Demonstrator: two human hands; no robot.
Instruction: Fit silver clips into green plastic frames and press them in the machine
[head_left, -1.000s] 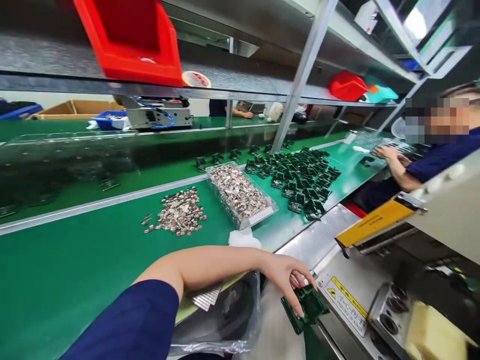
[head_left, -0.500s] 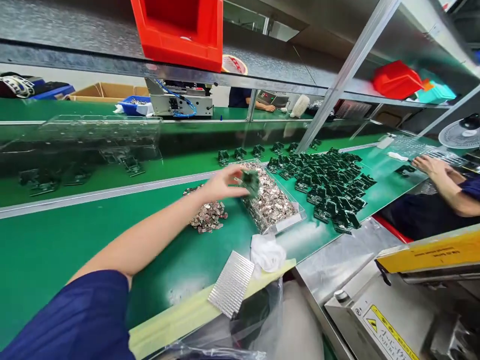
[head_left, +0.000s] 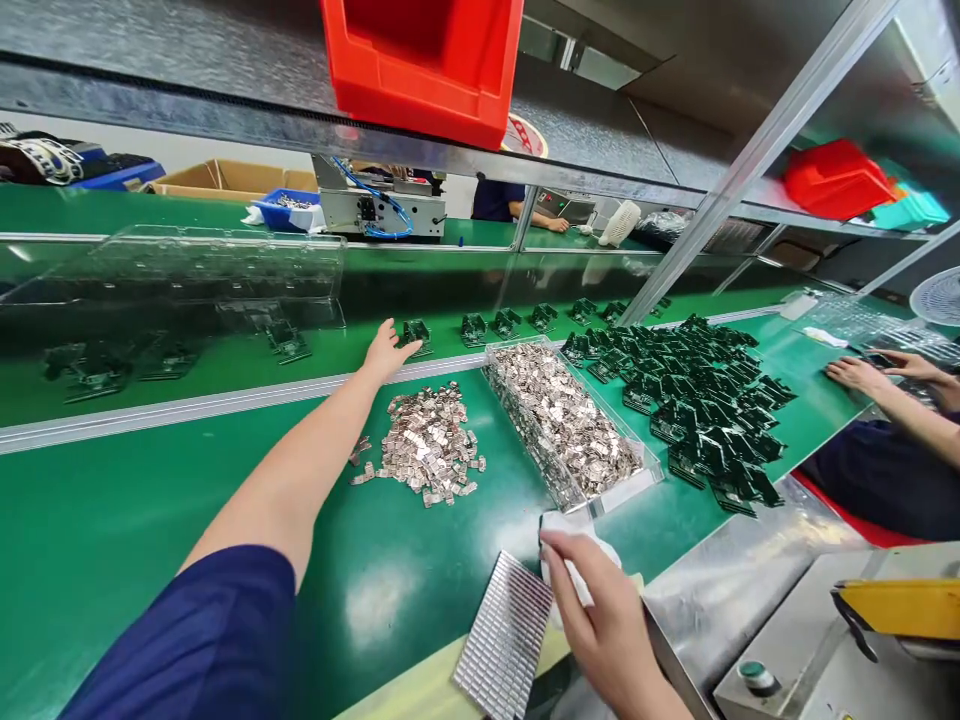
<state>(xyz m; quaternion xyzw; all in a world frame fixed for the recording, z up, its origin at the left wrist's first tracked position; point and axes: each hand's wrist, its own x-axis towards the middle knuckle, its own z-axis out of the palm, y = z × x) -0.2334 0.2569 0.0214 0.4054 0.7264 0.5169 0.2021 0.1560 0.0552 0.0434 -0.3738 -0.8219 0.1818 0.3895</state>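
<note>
My left hand (head_left: pixel 386 352) reaches over the metal rail with its fingers apart. Its fingertips are beside a small green circuit board (head_left: pixel 416 336), which stands on the green strip behind the rail. My right hand (head_left: pixel 604 620) is low in the view, thumb and fingers pinched together. A tiny dark edge shows at its fingertips, too small to name. Behind those fingers lies a white cloth (head_left: pixel 581 540). To their left is a silvery ribbed sheet (head_left: pixel 504 635). A loose pile of small metal pieces (head_left: pixel 427 445) lies below my left hand.
A clear tray (head_left: pixel 649 470) full of small metal pieces stands right of the pile. Beyond it are a heap of circuit boards (head_left: pixel 697 390) and a co-worker's hands (head_left: pixel 862 375). A red bin (head_left: pixel 427 85) sits on the overhead shelf, and a metal post (head_left: pixel 697 220) rises behind.
My left hand has moved left and back from above the tray and let go of the circuit board behind the rail. My right hand has come into view at the bottom.
</note>
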